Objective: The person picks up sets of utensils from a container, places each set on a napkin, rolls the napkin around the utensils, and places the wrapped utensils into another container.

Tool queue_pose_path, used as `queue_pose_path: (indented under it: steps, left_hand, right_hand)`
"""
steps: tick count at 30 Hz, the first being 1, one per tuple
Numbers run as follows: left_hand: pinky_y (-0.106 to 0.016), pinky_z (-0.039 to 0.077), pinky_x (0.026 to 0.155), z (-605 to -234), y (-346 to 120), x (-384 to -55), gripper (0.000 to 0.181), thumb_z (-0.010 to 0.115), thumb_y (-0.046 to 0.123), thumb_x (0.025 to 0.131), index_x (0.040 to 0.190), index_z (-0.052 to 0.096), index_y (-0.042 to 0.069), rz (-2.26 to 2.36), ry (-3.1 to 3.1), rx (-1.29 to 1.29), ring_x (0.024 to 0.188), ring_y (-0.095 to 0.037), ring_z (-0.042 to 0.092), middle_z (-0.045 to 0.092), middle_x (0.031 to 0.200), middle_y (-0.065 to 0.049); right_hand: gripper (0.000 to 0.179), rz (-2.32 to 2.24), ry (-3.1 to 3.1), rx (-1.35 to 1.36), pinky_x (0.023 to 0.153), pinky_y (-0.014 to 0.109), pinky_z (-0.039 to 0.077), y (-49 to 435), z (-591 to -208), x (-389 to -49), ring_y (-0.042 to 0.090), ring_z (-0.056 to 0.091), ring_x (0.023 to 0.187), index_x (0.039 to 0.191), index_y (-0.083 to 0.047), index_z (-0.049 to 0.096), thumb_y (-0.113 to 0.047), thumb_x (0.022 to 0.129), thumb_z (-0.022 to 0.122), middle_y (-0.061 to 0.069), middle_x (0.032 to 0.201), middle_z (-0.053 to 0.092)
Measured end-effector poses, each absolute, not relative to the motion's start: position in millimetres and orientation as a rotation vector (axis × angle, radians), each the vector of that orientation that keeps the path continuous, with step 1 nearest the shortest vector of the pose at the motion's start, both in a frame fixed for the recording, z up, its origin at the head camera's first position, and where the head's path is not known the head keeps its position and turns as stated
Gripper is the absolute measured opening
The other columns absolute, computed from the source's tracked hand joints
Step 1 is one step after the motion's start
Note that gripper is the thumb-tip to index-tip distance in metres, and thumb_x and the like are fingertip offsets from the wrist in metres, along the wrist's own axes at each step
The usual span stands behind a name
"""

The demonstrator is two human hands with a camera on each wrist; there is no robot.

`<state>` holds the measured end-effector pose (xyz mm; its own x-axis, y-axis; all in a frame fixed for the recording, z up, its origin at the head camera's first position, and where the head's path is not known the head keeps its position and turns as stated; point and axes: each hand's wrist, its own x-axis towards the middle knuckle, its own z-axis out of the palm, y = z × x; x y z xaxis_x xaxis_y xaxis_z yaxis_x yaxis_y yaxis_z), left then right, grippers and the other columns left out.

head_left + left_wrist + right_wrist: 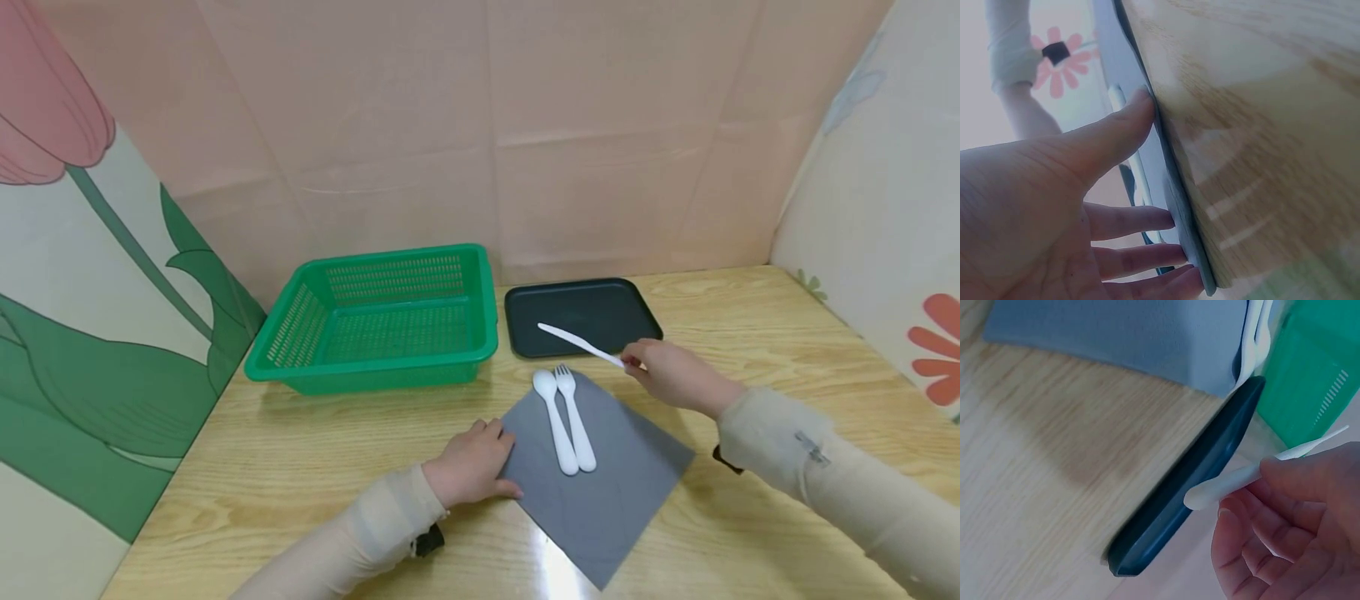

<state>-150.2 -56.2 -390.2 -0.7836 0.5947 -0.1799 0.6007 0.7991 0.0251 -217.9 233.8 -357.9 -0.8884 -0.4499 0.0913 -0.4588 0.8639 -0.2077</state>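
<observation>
A white plastic knife (pixel 576 340) is pinched by its handle in my right hand (pixel 671 375), raised near the front edge of the black tray (pixel 581 312). In the right wrist view the knife's handle (pixel 1219 489) sits between thumb and fingers. A grey napkin (pixel 630 500) lies turned cornerwise on the table. On it, side by side, are a white spoon (pixel 557 425) and a white fork (pixel 577 421). My left hand (pixel 472 463) rests at the napkin's left edge, fingers extended and touching it, as the left wrist view also shows.
A green plastic basket (pixel 382 371) with slotted walls stands left of the tray. Both are at the back of the wooden table (pixel 315 467), close to a pink covered wall (pixel 390 125). Flower-printed coverings flank the table on both sides.
</observation>
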Motion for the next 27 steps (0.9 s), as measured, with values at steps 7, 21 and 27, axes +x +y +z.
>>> queue_pose_path:
  steps: [7,21,27]
  left_hand:
    - [-0.023,0.049,0.067,-391,-56,-150,0.061,0.066,0.055,0.077,0.116,0.059,0.008,-0.049,2.812,0.943,0.089,-0.014,0.052,0.057,0.105,-0.005]
    - [-0.023,0.05,0.068,-390,-56,-150,0.061,0.066,0.055,0.078,0.116,0.059,0.008,-0.051,2.815,0.953,0.09,-0.014,0.052,0.057,0.106,-0.006]
    - [-0.023,0.049,0.068,-390,-57,-150,0.062,0.066,0.056,0.077,0.116,0.059,0.008,-0.047,2.814,0.954,0.089,-0.014,0.052,0.057,0.105,-0.006]
  right_hand:
    - [0.007,0.429,-3.042,0.772,0.06,0.03,0.047,234,-360,-216,0.012,0.054,0.065,0.089,0.0,0.066,-0.004,0.086,0.061,0.006,0.078,0.065]
    - [0.007,0.68,-3.011,0.863,0.057,0.021,0.044,234,-365,-209,0.004,0.053,0.063,0.088,-0.001,0.066,-0.006,0.085,0.061,0.003,0.076,0.067]
    - [0.012,0.776,-3.09,0.819,0.061,0.023,0.046,230,-365,-207,0.008,0.057,0.07,0.092,-0.001,0.065,-0.01,0.088,0.06,0.004,0.081,0.067]
